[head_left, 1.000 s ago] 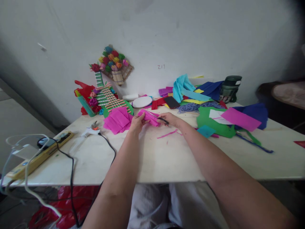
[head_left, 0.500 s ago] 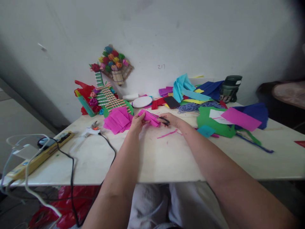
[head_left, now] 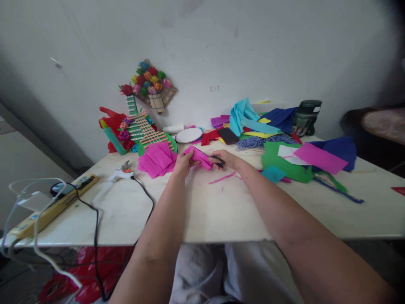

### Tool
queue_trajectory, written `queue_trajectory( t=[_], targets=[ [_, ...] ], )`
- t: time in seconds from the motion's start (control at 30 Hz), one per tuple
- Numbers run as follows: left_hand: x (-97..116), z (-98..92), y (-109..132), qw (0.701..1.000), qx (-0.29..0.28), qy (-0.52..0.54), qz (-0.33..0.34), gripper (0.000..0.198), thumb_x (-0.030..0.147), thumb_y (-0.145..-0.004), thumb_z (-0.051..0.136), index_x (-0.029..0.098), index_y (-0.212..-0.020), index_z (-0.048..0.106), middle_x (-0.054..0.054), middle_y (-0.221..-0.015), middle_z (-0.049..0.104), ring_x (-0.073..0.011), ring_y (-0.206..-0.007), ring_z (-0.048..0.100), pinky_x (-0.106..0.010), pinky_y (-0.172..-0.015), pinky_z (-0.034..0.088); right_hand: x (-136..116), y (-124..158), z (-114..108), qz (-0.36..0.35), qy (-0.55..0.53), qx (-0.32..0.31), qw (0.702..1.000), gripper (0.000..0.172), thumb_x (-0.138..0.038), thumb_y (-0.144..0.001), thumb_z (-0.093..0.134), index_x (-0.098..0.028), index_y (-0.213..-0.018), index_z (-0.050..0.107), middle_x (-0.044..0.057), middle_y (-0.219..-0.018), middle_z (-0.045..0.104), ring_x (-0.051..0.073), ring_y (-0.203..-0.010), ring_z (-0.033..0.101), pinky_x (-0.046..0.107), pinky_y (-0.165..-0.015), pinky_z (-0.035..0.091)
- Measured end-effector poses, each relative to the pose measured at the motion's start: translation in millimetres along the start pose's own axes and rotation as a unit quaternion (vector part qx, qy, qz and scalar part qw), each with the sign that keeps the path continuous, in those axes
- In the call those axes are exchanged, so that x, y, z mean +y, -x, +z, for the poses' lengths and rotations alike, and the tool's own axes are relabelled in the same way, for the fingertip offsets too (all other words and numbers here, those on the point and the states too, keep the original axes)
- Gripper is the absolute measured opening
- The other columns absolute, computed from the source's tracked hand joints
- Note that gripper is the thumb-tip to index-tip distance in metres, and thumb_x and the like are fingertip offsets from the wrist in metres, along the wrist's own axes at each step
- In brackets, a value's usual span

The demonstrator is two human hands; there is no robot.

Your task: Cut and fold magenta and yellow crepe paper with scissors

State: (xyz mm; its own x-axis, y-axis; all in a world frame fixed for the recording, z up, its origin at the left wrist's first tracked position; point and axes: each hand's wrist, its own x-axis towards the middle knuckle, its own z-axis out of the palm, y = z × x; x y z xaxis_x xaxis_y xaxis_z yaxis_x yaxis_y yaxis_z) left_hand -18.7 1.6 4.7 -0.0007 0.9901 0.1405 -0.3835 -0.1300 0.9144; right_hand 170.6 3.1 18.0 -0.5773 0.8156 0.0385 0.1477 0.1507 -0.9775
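My left hand (head_left: pixel 182 162) pinches a folded piece of pink crepe paper (head_left: pixel 198 156) just above the white table (head_left: pixel 221 211). My right hand (head_left: pixel 228 159) grips black-handled scissors (head_left: pixel 215 159), whose blades lie across the pink paper. A fan-like stack of cut pink paper squares (head_left: pixel 156 159) lies just left of my left hand. A thin pink paper strip (head_left: pixel 222 178) rests on the table below the scissors.
A glue gun (head_left: pixel 122 172) with a black cord lies at the left, beside a power strip (head_left: pixel 50 207). Paper-flower crafts (head_left: pixel 142 122) lean on the wall. Coloured paper sheets (head_left: pixel 303 158), a phone (head_left: pixel 228 135), blue yarn (head_left: pixel 256 142) and a dark jar (head_left: pixel 305 117) crowd the back right.
The scissors have slid a little further into the pink paper and the blades look more closed. Both hands stay in nearly the same place.
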Motion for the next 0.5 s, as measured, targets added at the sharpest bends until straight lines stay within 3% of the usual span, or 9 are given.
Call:
queue_trajectory(
  t=[0.27, 0.5],
  targets=[
    [0.4, 1.6, 1.4, 1.000, -0.016, -0.012, -0.004, 0.030, 0.032, -0.062, 0.071, 0.014, -0.076, 0.051, 0.001, -0.055, 0.058, -0.0122, -0.048, 0.058, -0.025, -0.049, 0.052, 3.2, -4.7, 0.4, -0.006, 0.035, 0.001, 0.999, 0.009, -0.021, -0.076, 0.052, -0.014, -0.071, 0.051, -0.005, -0.040, 0.050, 0.006, -0.030, 0.041, 0.016, -0.031, 0.034],
    [-0.6, 1.7, 0.9, 1.000, -0.024, -0.007, -0.007, 0.032, 0.033, -0.060, 0.073, 0.013, -0.076, 0.053, 0.000, -0.055, 0.060, -0.0127, -0.048, 0.058, -0.023, -0.046, 0.051, -1.7, -0.4, 4.1, -0.019, 0.056, 0.016, 0.998, 0.016, -0.025, -0.078, 0.052, -0.014, -0.067, 0.052, -0.005, -0.041, 0.049, 0.005, -0.031, 0.040, 0.016, -0.032, 0.033]
  ],
)
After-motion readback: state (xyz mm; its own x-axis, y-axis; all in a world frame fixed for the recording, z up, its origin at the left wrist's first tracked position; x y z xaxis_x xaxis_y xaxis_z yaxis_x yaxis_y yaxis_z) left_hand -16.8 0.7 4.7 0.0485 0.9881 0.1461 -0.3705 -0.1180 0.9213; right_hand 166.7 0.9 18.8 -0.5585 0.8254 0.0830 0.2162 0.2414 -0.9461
